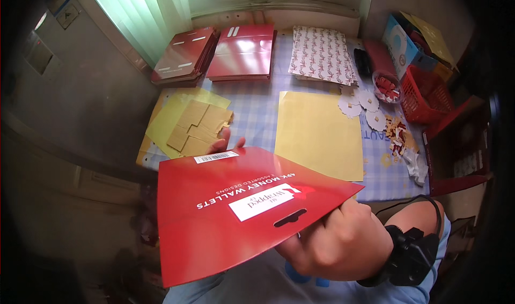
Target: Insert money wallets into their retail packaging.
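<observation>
A glossy red card sleeve (201, 239) with a hang slot, white print and a barcode sticker is held up, tilted, in front of me. My right hand (342, 239) grips its near right edge, the knuckles bent and part of the fingers hidden under the card. Past the far edge poke the fingers of my left hand (225, 142); the rest of that hand is behind the card, so its hold is not visible. Close to those fingers, thin tan card pieces (197, 123) rest on a yellow sheet (161, 119). A larger pale yellow sheet (318, 135) lies right of them.
Two stacks of red card (183, 58) (241, 58) and a patterned paper stack (322, 54) line the back. At right are white scalloped discs (349, 106), a tub of scraps (388, 88), a red basket (426, 94), loose scraps (396, 137) and an open red box (458, 151).
</observation>
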Demonstrator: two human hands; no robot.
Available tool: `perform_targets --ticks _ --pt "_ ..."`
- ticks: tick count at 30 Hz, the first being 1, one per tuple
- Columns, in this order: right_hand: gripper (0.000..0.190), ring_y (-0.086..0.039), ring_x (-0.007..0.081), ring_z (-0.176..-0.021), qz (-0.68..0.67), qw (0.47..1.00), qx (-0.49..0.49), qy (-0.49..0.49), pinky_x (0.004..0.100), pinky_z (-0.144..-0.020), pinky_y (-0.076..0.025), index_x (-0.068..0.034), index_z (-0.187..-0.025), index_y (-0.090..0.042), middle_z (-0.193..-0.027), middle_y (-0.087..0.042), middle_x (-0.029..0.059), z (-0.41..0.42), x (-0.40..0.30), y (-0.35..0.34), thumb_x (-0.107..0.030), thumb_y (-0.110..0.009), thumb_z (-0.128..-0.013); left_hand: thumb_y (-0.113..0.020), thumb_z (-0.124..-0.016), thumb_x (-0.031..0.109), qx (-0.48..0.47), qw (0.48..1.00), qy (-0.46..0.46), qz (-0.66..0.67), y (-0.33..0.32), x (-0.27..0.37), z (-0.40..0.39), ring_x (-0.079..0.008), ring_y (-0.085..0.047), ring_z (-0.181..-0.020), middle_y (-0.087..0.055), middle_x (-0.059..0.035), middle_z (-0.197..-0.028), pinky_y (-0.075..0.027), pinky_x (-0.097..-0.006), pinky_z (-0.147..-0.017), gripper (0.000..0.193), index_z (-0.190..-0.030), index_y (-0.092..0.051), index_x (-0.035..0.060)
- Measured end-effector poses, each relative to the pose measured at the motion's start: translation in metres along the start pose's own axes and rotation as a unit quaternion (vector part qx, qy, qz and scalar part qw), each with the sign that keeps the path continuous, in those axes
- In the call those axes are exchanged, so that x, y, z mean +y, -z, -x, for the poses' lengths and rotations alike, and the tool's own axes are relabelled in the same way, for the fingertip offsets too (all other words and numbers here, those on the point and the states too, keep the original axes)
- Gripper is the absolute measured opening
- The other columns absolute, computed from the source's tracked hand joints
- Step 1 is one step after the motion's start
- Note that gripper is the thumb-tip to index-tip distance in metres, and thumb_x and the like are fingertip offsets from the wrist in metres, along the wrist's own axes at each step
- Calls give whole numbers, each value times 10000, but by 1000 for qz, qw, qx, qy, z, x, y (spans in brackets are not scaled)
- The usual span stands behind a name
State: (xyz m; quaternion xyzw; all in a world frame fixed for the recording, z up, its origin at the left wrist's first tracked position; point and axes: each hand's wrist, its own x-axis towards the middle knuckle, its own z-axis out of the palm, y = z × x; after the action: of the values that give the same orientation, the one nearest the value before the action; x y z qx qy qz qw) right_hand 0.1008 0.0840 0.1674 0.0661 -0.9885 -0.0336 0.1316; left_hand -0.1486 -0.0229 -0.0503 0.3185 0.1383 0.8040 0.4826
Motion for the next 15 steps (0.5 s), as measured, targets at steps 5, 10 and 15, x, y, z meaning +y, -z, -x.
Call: perform_targets --ticks 5,10,15 --pt "218 -625 206 -662 -34 999 26 5 314 -494 -467 -41 -954 -660 -777 -623 84 3 -5 -13 -118 -624 -754 -518 -962 330 -95 991 74 65 0 8 -12 -334 -218 -1434 -313 -95 -1527 -270 -588 -1141 437 -1346 -499 122" --pt "192 -631 216 -681 -126 988 81 -34 330 -513 -487 -44 -911 -655 -815 -632 77 -3 -9 -26 -112 -622 -734 -521 -956 322 -129 989 -66 -17 22 -10 -16 -294 -210 -1440 -307 -94 -1530 -242 -593 -1151 426 -1353 -493 171" --pt "191 -641 217 -721 -186 976 96 -67 345 -561 -511 -53 -903 -663 -839 -643 70 -11 -5 -38 -123 -616 -731 -474 -977 312 -44 997 -46 51 40 -8 -17 -295 -249 -1429 -373 -115 -1493 -245 -607 -1146 333 -1257 -554 151"
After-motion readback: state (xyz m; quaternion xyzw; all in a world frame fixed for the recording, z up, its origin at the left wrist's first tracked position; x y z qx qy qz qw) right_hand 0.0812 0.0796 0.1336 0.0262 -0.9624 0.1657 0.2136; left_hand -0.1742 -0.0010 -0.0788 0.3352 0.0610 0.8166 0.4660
